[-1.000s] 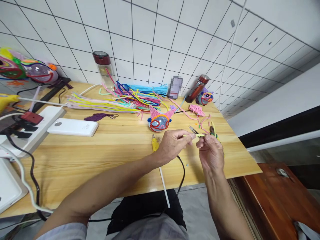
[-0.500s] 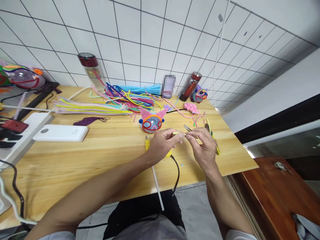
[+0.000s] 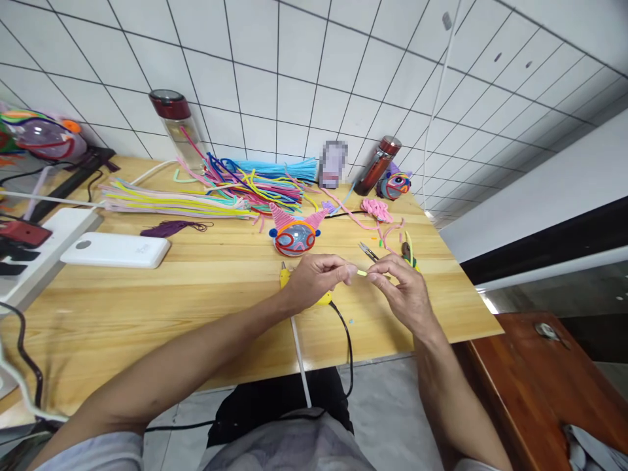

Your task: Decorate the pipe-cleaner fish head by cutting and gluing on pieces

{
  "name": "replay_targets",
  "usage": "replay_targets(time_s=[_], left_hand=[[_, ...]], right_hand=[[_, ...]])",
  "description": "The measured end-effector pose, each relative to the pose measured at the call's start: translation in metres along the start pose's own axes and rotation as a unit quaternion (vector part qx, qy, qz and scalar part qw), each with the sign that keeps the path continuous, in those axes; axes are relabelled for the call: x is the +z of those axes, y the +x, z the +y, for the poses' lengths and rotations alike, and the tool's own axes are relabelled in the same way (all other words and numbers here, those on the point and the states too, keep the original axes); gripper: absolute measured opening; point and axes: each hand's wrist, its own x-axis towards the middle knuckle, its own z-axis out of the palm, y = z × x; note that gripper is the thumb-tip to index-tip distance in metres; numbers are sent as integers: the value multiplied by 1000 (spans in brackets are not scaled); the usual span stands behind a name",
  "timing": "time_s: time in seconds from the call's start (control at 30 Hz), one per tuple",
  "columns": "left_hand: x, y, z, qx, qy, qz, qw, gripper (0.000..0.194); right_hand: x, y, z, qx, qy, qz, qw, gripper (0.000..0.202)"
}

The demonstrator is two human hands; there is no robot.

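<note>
A short yellow-green piece (image 3: 362, 273) spans the gap between my two hands above the table. The fingertips of my left hand (image 3: 321, 280) pinch its left end, and my right hand (image 3: 400, 284) pinches the right end. Partly hidden under my left hand lies a yellow glue gun (image 3: 284, 278) with a white stick and black cord. Behind my hands stands a clear ball figure (image 3: 295, 237) with pink ears, blue dots and red rings. Small scissors (image 3: 367, 252) lie just beyond my right hand.
Bundles of colored pipe cleaners (image 3: 255, 183) lie along the back between two bottles. A white power bank (image 3: 118, 250) and a power strip (image 3: 63, 242) are at left. Pink curls (image 3: 377, 209) and green-handled pliers (image 3: 408, 254) sit at right.
My hands have moved slightly apart, and the yellow-green piece now shows between both sets of fingertips. The camera view has shifted a little.
</note>
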Motion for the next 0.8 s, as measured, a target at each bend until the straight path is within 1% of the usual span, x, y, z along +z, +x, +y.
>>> replay_targets(time_s=[0.13,0.23,0.4,0.57,0.63,0.67,0.73,0.8], left_hand=[[4,-5,-3,-4,-11,-45,999,40],[7,-7,-3,-4,-18,-53,998,42],[8,-6,-7,5,-23,-69,997,48],[8,-5,-6,8,-12,-64,998,49],[7,-5,0,21,-17,-27,999,48],[4,-4,3,38,-17,7,999,47],[-5,-3,12,93,2,99,991,43],[-21,2,18,160,44,188,968,41]], right_hand=[[-14,-6,-4,-11,-26,-11,1000,16],[-17,-13,-5,-34,-47,6,998,12],[-12,-23,-3,-52,-70,38,996,10],[1,-30,3,-31,-47,46,997,10],[9,-32,10,-12,-34,47,998,10],[15,-32,16,-1,-29,50,998,10],[28,-31,30,22,-30,57,998,12],[42,-29,46,41,-47,52,997,15]])
